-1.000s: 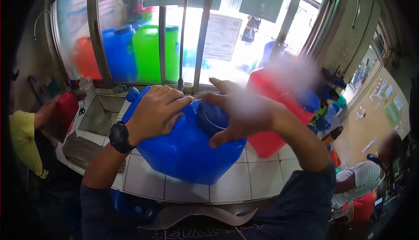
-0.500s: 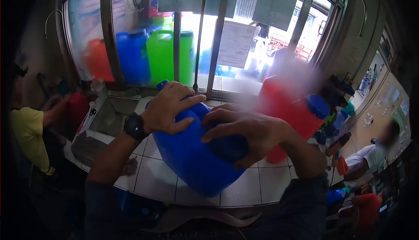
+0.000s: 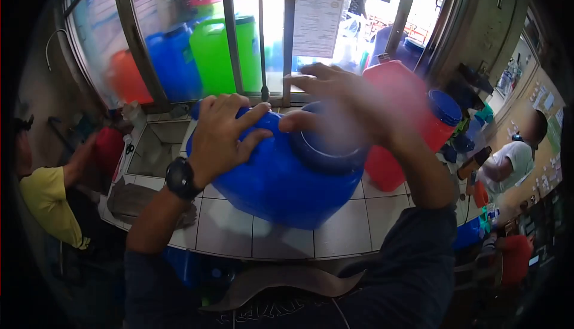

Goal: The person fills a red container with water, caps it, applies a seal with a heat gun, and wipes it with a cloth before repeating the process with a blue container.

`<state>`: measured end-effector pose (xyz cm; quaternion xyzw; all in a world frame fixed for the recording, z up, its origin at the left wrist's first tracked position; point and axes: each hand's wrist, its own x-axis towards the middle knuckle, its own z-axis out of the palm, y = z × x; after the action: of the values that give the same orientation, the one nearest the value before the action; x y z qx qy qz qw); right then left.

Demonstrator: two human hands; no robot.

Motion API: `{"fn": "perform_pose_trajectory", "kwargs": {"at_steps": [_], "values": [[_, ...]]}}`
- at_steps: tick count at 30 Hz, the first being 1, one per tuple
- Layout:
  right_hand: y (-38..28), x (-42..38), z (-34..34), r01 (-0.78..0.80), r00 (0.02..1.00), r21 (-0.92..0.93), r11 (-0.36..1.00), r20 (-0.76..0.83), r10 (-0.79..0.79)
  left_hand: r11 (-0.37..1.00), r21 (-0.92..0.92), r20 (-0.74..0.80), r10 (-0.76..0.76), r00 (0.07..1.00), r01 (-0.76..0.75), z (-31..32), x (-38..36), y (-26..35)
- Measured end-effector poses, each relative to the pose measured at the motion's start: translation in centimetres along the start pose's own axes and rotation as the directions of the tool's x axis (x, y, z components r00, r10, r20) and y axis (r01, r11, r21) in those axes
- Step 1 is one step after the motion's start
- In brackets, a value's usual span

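Observation:
A large blue jug (image 3: 269,185) with a wide round lid (image 3: 326,143) rests on the white tiled counter (image 3: 224,221). My left hand (image 3: 224,134), with a black watch on its wrist, is wrapped over the jug's top at the handle. Above the lid is my right hand (image 3: 359,104), blurred by motion, its fingers spread and the thumb near the lid's edge. Whether the thumb touches the lid is unclear. Just right of the blue jug stands a red jug (image 3: 394,113) with a dark blue cap (image 3: 444,107).
A sink basin (image 3: 158,149) and a brown cloth (image 3: 134,202) lie left. Green (image 3: 212,60) and blue (image 3: 173,66) jugs stand behind the window. A person in yellow (image 3: 48,197) holds something red at left; a person in white (image 3: 508,164) is at right.
My right hand has risen off the lid and its fingers have spread. The blue jug now stands more upright, with its lid turned upward. The camera view has shifted.

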<state>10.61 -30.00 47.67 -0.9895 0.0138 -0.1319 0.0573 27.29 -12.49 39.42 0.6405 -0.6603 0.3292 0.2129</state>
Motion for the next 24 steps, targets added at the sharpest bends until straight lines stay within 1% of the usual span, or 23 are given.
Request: {"fn": "perform_pose_trajectory", "kwargs": {"at_steps": [1,2,3,4,5,6,7,8,9,10,12,13,14,15,16,17,18,19,20,21,22,23,24], "values": [[-1.6,-0.2,-1.7,-0.236,0.929,-0.183,0.954,0.245,0.277,0.998,0.044,-0.003,-0.042,0.999,0.042,-0.3,0.2,0.4],[-1.7,-0.3,-1.9,-0.238,0.926,-0.183,0.954,0.254,0.280,0.992,0.087,-0.002,-0.087,0.996,0.087,-0.5,0.2,0.8],[-1.7,-0.3,-2.0,-0.073,0.940,-0.114,0.991,0.324,0.106,0.983,0.131,-0.002,-0.132,0.991,0.131,-0.5,0.1,1.1],[-1.4,-0.2,-2.1,0.091,0.923,-0.035,0.995,0.377,-0.071,0.985,0.116,-0.019,-0.123,0.992,0.125,-0.2,0.1,0.8],[-0.7,0.1,-1.6,0.112,0.893,0.253,0.961,0.398,-0.209,0.986,0.112,-0.021,-0.126,0.992,0.127,0.1,0.2,0.4],[-0.3,0.4,-1.2,0.092,0.845,0.521,0.849,0.411,-0.343,0.986,0.108,-0.019,-0.123,0.992,0.124,0.4,0.1,0.2],[-0.3,0.0,-0.8,0.086,0.958,0.229,0.970,0.249,-0.143,0.987,0.108,-0.027,-0.121,0.992,0.123,0.6,0.3,0.0],[-1.0,-0.2,-1.1,-0.002,1.000,-0.075,0.997,0.018,0.003,0.986,0.107,-0.036,-0.121,0.992,0.124,0.9,0.4,0.0],[-1.6,-0.1,-2.1,-0.168,0.962,-0.184,0.969,0.184,0.202,0.987,0.101,-0.029,-0.123,0.992,0.126,1.0,0.2,0.2],[-1.7,0.0,-2.1,-0.168,0.962,-0.182,0.969,0.184,0.201,0.989,0.095,-0.030,-0.114,0.993,0.117,0.9,0.3,0.2],[-1.9,0.3,-2.2,-0.086,0.901,-0.245,0.966,0.395,0.180,0.991,0.091,-0.041,-0.096,0.995,0.100,0.7,0.6,0.0],[-1.0,0.2,-2.2,0.097,0.923,-0.251,0.963,0.386,0.008,0.990,0.097,-0.038,-0.096,0.995,0.099,0.6,0.5,-0.3],[-0.1,0.4,-1.9,0.101,0.922,-0.245,0.964,0.387,0.002,0.994,0.088,-0.047,-0.060,0.997,0.064,0.5,0.3,-0.6],[0.9,0.6,-1.7,0.134,0.917,-0.082,0.988,0.389,-0.092,0.996,0.076,-0.065,-0.030,0.997,0.035,0.6,0.1,-0.9],[1.7,0.9,-1.4,0.164,0.909,0.085,0.983,0.374,-0.184,0.998,0.066,-0.082,0.002,0.997,0.003,0.7,-0.1,-1.0],[2.0,1.2,-1.3,0.191,0.899,0.249,0.950,0.343,-0.271,0.998,0.068,-0.082,-0.003,0.997,0.008,0.8,-0.2,-0.9],[-0.3,1.1,-2.1,-0.079,0.913,0.159,0.984,0.408,0.007,0.998,0.057,-0.083,0.005,0.997,0.000,1.0,-0.2,-0.7],[-1.3,0.0,-1.4,-0.072,0.915,0.159,0.985,0.404,0.002,0.999,0.051,-0.086,0.015,0.996,-0.011,1.0,0.0,-0.7],[-2.3,-1.4,-0.5,-0.129,0.932,0.003,0.992,0.342,0.120,0.999,0.048,-0.088,0.029,0.996,-0.025,1.0,0.3,-0.9],[-3.1,-1.9,-0.2,-0.199,0.937,-0.147,0.969,0.262,0.232,0.998,0.052,-0.086,0.032,0.996,-0.027,0.9,0.3,-1.2],[-3.1,-1.3,-1.6,-0.199,0.853,-0.142,0.970,0.462,0.243,0.998,0.043,-0.091,0.046,0.995,-0.043,0.9,0.3,-1.4],[-2.7,-1.1,-1.7,-0.204,0.850,-0.142,0.969,0.465,0.247,0.998,0.030,-0.094,0.060,0.994,-0.058,1.1,0.2,-1.6],[-2.3,-1.1,-1.9,-0.042,0.856,-0.070,0.997,0.511,0.072,0.997,0.019,-0.099,0.078,0.992,-0.076,1.1,0.2,-1.8]]}}
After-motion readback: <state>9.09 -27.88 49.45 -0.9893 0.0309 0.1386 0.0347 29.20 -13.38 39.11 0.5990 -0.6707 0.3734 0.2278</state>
